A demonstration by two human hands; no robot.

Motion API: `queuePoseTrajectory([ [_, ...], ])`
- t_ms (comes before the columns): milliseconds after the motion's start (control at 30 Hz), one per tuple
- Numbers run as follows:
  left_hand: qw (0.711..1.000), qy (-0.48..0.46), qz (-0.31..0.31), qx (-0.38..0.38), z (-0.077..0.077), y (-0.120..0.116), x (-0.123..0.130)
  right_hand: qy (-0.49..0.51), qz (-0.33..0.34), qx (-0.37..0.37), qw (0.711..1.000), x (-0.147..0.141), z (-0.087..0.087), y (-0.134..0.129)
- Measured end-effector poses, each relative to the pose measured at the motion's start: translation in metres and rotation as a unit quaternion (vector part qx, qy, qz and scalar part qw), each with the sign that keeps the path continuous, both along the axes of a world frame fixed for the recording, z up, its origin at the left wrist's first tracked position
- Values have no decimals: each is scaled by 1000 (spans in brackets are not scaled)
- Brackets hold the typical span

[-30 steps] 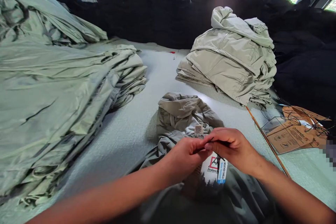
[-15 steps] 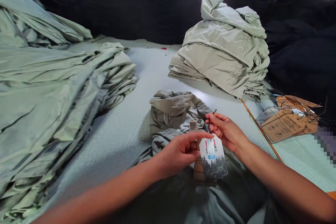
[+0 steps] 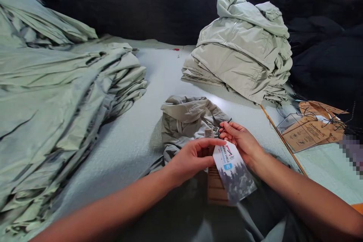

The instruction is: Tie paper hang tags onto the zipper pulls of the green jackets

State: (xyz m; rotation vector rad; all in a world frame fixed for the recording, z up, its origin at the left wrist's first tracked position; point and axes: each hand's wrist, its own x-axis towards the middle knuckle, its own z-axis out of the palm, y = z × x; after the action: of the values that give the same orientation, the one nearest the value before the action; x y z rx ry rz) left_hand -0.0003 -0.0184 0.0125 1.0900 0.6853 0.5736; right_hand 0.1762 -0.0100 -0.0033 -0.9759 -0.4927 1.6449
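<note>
Hang tag (image 3: 234,174) now tipped over, hands close together.
Right hand (image 3: 241,145) pinches its black cord (image 3: 224,127); left hand (image 3: 193,159) lies against its edge.

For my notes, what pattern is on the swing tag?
The swing tag shows grey pine trees on white, in the head view.

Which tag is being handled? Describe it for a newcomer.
Below the tall stack of pale jackets, find the crumpled jacket. Just in front, between the left hand and right hand, is a white hang tag; its misty pine-tree print and blue label set it apart from the brown card tags at right.
</note>
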Motion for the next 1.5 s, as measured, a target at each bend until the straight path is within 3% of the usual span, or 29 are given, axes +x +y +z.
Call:
queuePoseTrajectory([
  [167,996,17,90,-11,-2,0,-1,-9,3,16,1000,-3,-8,0],
  [300,993,-2,99,-67,-9,1,-3,-19,11,29,999,-4,-17,1],
  [400,993,1,102,-60,-11,1,-2,-24,5,35,999,-4,-16,2],
  [467,997,15,78,-12,-9,-1,-2,-35,11,35,999,0,-12,2],
  [567,994,54,-49,84,1,-9,-5,-82,83,41,992,11,-2,0],
  [633,974,105,-143,142,11,-13,-12,-143,157,56,976,19,2,-1],
  [700,946,168,-173,218,21,-10,-20,-218,204,79,951,24,4,-2],
  [800,881,260,-99,383,25,8,-30,-343,191,148,908,23,2,-2],
  [867,824,315,-37,469,17,26,-32,-423,147,214,868,18,-2,-1],
  [933,783,362,-7,506,5,44,-29,-481,109,266,828,13,-5,2],
  [1033,764,404,-16,504,-11,61,-21,-532,94,284,792,11,-9,5],
  [1200,774,364,-50,516,-20,64,-19,-571,128,265,766,15,-10,2],
  [1367,825,313,-83,463,-18,69,-33,-565,189,284,751,18,-3,-5],
  [1500,821,308,-140,459,-12,73,-40,-556,244,308,732,17,3,-8],
])
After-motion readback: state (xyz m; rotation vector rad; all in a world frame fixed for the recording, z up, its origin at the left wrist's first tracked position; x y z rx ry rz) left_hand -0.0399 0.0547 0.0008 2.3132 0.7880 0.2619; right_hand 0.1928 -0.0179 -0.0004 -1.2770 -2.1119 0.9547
